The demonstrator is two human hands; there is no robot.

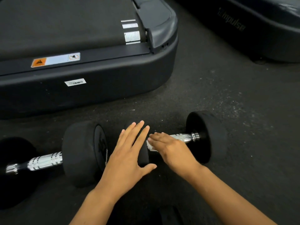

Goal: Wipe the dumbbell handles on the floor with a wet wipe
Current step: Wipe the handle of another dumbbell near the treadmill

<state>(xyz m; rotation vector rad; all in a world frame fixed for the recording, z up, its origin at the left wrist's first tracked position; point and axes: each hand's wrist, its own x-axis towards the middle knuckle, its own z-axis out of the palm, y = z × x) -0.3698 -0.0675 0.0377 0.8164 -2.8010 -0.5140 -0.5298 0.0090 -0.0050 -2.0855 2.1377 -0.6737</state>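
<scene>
A dark speckled rubber gym floor [211,88] is seen, with a treadmill base [90,82] behind. Two dumbbells are laid end to end on it. The left hand [129,153] is spread flat on the inner head [143,155] of the right dumbbell [206,137]. A white wet wipe [150,146] is pressed against its chrome handle [183,137] under the right hand [168,147], fingers straight. The left dumbbell [81,153] lies untouched beside it.
</scene>
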